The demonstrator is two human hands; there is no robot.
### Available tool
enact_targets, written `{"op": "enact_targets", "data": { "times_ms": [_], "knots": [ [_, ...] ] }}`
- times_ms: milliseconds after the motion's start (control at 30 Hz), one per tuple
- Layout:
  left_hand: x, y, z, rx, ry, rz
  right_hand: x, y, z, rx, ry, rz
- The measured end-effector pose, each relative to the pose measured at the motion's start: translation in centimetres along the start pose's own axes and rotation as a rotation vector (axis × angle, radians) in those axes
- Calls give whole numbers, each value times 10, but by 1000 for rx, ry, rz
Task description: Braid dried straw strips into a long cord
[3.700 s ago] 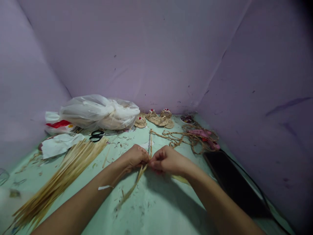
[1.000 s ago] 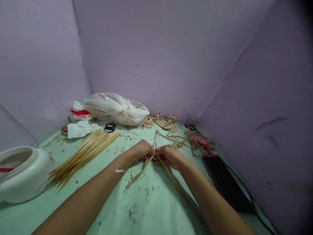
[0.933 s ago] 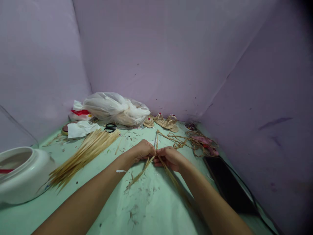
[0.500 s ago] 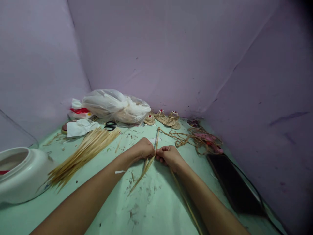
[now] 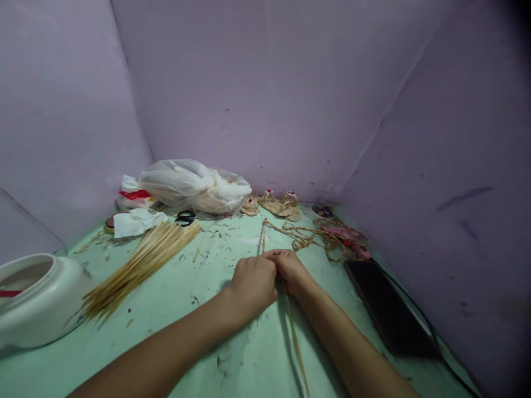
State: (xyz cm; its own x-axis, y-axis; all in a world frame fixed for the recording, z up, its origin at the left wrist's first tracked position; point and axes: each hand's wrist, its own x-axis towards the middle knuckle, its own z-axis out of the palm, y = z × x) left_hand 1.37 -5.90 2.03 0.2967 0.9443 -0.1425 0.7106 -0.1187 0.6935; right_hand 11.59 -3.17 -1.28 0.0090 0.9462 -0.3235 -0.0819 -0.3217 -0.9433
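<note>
My left hand (image 5: 255,282) is closed, its back toward me, and presses against my right hand (image 5: 288,266). The fingers of my right hand pinch the near end of a thin braided straw cord (image 5: 264,237), which stretches away from me to a point on the table. What my left fingers hold is hidden behind the hand, though it is right at the cord. A long flat straw strand (image 5: 295,342) hangs from below the hands toward me. From the cord's far end, a length of twisted cord (image 5: 302,237) trails off to the right.
A bundle of straw strips (image 5: 141,265) lies left, beside a white pot (image 5: 37,309). Black-handled scissors (image 5: 185,216), a knotted plastic bag (image 5: 194,185) and small woven straw pieces with red beads (image 5: 277,205) sit along the back. A dark flat device (image 5: 390,309) with a cable lies right.
My left hand has come nearer and to the right, now in front of the cord. The loose strand that hung left between the hands no longer shows there. The view has shifted slightly.
</note>
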Motion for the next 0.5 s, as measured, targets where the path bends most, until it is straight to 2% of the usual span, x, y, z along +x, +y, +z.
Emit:
{"op": "enact_targets", "data": {
  "times_ms": [100, 167, 233, 267, 333, 367, 433, 500],
  "knots": [
    [13, -8, -19, 8, 43, 4, 0, 0, -1, 19, -50, 12],
    [23, -13, -31, -150, 103, -134, 1, 0, -2, -1, -65, 15],
    [31, -17, -35, -360, 17, -281, 2, 1, -3, -8, -87, -1],
    [33, -18, -34, -468, -70, -330, 2, 1, -3, 1, -110, -17],
    [35, -20, -28, -641, -254, -370, 3, 1, -5, 28, -180, -46],
    [35, -21, -24, -696, -301, -364, 4, 0, -6, 34, -214, -48],
    [36, -22, -20, -709, -293, -334, 6, 0, -10, -6, -254, -38],
    [37, -22, -19, -584, -225, -315, 9, 1, -13, -109, -264, -49]
  ]
}}
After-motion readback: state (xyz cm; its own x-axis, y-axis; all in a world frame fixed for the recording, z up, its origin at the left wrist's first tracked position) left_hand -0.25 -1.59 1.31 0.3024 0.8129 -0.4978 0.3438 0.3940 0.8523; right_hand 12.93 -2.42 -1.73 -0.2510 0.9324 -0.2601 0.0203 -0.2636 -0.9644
